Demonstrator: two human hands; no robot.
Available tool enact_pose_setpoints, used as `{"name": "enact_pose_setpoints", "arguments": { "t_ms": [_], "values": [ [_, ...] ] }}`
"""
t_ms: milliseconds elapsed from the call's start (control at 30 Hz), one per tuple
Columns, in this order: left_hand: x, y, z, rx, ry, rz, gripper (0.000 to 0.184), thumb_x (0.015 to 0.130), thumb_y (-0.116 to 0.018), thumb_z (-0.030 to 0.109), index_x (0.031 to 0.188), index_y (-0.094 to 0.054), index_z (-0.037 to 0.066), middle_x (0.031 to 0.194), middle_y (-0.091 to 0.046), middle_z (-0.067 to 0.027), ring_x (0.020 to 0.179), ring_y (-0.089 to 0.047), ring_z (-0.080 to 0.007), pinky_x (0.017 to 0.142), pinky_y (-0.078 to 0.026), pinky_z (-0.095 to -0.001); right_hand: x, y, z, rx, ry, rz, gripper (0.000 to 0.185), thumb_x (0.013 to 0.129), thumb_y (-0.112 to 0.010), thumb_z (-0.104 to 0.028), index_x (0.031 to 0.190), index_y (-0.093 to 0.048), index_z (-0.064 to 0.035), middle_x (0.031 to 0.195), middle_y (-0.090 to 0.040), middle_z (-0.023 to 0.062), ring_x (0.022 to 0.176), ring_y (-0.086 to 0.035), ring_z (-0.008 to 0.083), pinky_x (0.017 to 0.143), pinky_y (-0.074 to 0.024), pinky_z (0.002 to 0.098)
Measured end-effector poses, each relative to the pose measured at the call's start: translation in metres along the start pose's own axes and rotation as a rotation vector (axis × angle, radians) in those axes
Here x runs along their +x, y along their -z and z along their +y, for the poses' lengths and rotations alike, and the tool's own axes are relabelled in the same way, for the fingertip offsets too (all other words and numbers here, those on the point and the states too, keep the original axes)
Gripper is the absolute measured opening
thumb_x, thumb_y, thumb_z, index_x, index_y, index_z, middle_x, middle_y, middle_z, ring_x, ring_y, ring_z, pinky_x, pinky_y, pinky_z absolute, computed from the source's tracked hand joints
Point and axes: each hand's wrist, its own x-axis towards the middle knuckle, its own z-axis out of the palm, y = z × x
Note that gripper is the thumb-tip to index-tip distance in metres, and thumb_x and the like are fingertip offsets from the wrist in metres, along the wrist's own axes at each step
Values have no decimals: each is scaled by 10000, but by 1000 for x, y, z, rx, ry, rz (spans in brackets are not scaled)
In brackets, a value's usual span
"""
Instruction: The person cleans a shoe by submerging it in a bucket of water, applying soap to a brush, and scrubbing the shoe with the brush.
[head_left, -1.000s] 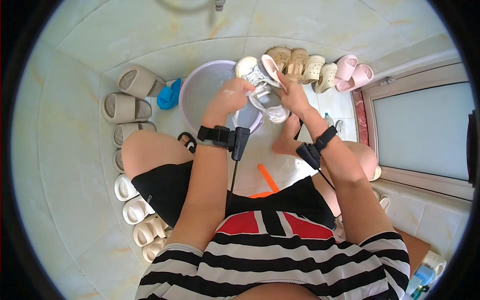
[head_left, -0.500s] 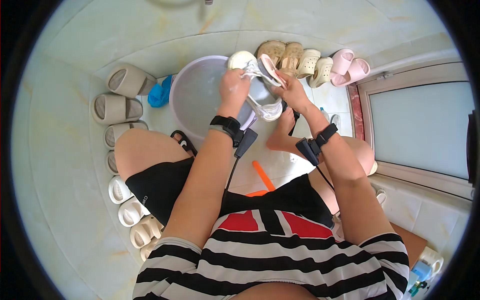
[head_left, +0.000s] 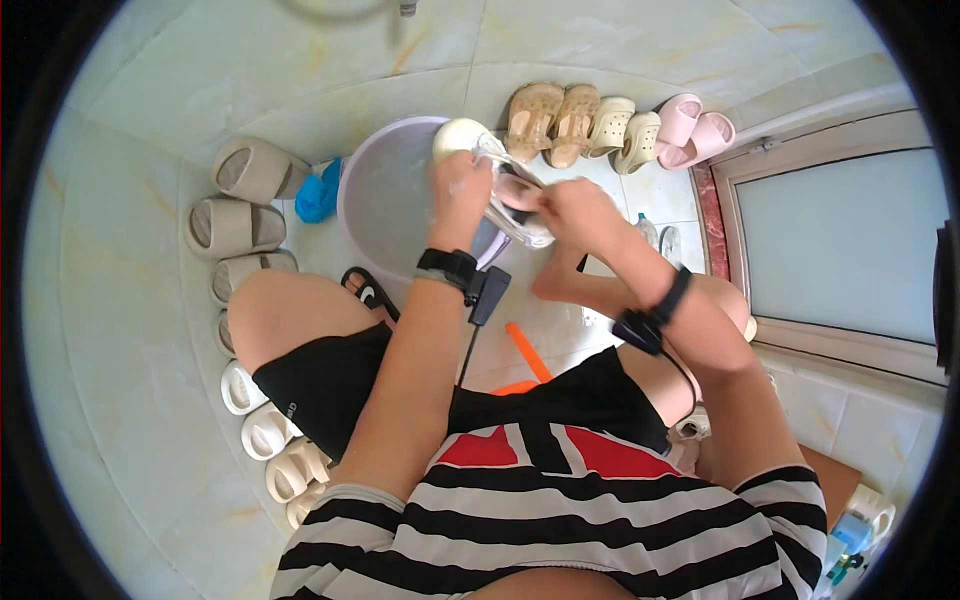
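A white sneaker is held up above the right side of a lilac basin with cloudy water in it. My left hand is closed around the sneaker near its toe and laces, with pale suds on the skin. Closed fingers of my right hand grip the edge of the shoe's opening on its right side. The opening faces up and a pinkish inner sole shows inside. My right fingertips are partly hidden by the hand itself.
Beige slippers and white ones line the left wall, near a blue plastic bag. Brown clogs, cream clogs and pink slides stand along the back. An orange object lies between my legs; a frosted door is at right.
The sneaker has turned so its opening faces up. The pale flap my right hand was pulling up no longer sticks out. My right hand has moved lower, and the hand and wrist have rotated.
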Motion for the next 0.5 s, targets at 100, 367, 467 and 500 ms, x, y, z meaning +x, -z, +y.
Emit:
{"name": "enact_pose_setpoints", "arguments": {
  "t_ms": [100,367,467,500],
  "values": [
    [-7,-4,8,11,-107,18,298,765,-624,222,862,-602,-59,823,-610,-273,765,-590,-409,693,-468,-428,64,-51,0,96,15,191,182,773,-563,-181,752,-619,-9,718,-615,228,700,-613,394,654,-500,471],
    [-7,14,-48,-994,606,256,553,861,-541,512,1146,-526,38,1098,-598,-83,972,-573,-176,801,-443,-324,65,-65,20,804,-118,262,145,762,-580,-73,664,-560,32,594,-600,101,472,-546,211,475,-430,313],
    [-19,7,-51,-963,762,89,689,864,-453,597,1246,-455,25,1218,-541,-109,1111,-513,-205,909,-402,-343,61,-51,0,1301,-358,99,117,789,-573,-47,684,-543,-6,575,-547,37,408,-479,112,349,-347,274],
    [-22,3,-52,-951,811,34,734,865,-424,625,1280,-431,20,1258,-522,-118,1157,-493,-214,945,-389,-350,63,-49,-7,1549,-428,58,105,791,-573,-42,696,-534,-24,572,-530,31,380,-447,101,311,-314,262]
  ]
}}
